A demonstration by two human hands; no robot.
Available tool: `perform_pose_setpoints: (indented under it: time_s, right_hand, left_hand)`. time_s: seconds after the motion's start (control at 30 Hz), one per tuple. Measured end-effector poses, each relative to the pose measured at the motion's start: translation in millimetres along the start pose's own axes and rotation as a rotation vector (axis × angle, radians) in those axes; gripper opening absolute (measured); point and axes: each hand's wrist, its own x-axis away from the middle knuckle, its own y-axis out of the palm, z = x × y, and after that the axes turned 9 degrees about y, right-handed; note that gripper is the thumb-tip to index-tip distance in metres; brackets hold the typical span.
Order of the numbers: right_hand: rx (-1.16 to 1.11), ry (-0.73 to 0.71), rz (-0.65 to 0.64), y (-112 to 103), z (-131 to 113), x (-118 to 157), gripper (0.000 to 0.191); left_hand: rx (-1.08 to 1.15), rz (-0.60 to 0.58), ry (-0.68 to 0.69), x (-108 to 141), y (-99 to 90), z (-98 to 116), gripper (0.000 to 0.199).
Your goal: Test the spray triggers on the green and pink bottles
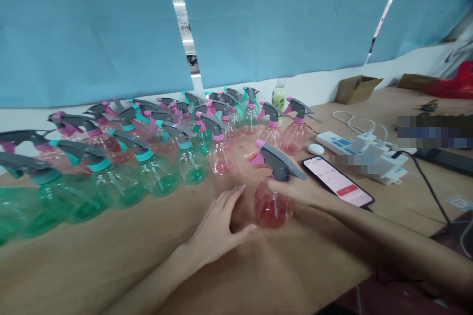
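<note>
A red spray bottle with a grey and pink trigger head stands slightly tilted near the middle of the table. Around its neck, just under the head, my right hand is closed; some of its fingers are hidden behind the bottle. My left hand is to the left of that bottle, fingers apart and thumb spread, with nothing in it and a small gap between. Behind my left hand stand a clear red spray bottle with a pink collar and a green spray bottle with a teal collar.
Rows of green and red spray bottles fill the left and back of the table. On the right are a phone showing a timer, a white round case, a power strip with cables, and a cardboard box.
</note>
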Motion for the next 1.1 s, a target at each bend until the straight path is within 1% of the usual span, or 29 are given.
perform_pose_setpoints:
  time_s: [0.17,0.23,0.33,0.37,0.43,0.53,0.63,0.9,1.03,1.1]
  right_hand:
    - [0.050,-0.053,0.039,2,-8,-5,0.045]
    - [0.037,-0.064,0.044,3,-13,-5,0.039]
    - [0.032,-0.065,0.056,3,-19,-6,0.023]
    - [0.033,-0.064,0.052,3,-19,-6,0.021]
    - [0.022,-0.062,0.038,3,-18,-8,0.025]
    - [-0.025,-0.046,0.011,5,-15,-10,0.039]
    - [-0.060,-0.020,-0.008,7,-13,-13,0.048]
    - [-0.086,0.028,-0.050,14,-12,-20,0.042]
    - [-0.191,-0.002,-0.092,20,-9,-28,0.040]
    - [-0.196,-0.024,-0.092,22,-5,-33,0.041]
  left_hand:
    - [-0.108,0.002,-0.041,9,-3.4,-12,0.063]
    - [-0.140,-0.005,-0.031,10,-2.6,-13,0.063]
    - [-0.183,-0.022,-0.005,11,-0.1,-15,0.057]
    - [-0.200,-0.026,-0.004,11,0.9,-15,0.055]
    - [-0.243,-0.024,-0.018,12,2.7,-16,0.052]
    - [-0.302,-0.014,-0.042,13,4.9,-18,0.051]
    - [-0.326,-0.002,-0.035,14,6.3,-19,0.051]
    - [-0.349,-0.022,-0.003,15,6.7,-20,0.047]
    - [-0.352,-0.031,-0.006,14,6.9,-19,0.049]
    - [-0.360,-0.043,-0.015,14,7.1,-18,0.050]
